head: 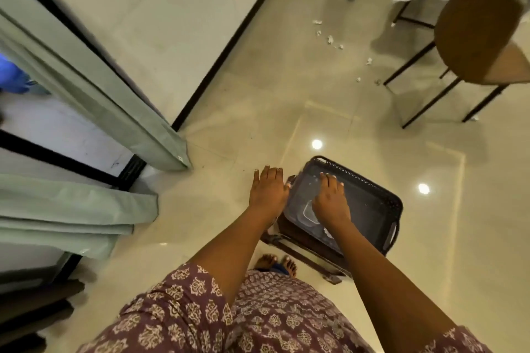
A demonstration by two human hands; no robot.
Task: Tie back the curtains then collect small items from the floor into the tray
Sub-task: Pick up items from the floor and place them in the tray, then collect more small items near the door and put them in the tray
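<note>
A dark tray [372, 183] with a perforated rim sits on a low dark wooden stool [301, 255] just ahead of my feet. A clear lidded container [307, 213] lies inside it. My right hand [331, 199] hovers over the tray's left half with fingers extended. My left hand [268, 188] is stretched out flat just left of the tray, holding nothing. Pale green curtains [94, 100] hang at the left by a glass door. Small white paper scraps [330, 39] lie scattered on the floor farther ahead.
A brown chair [481, 37] with thin black legs stands at the right, near the scraps. A white wall with a black skirting runs back from the curtain. The glossy cream tile floor reflects ceiling lights. Dark furniture sits at the lower left.
</note>
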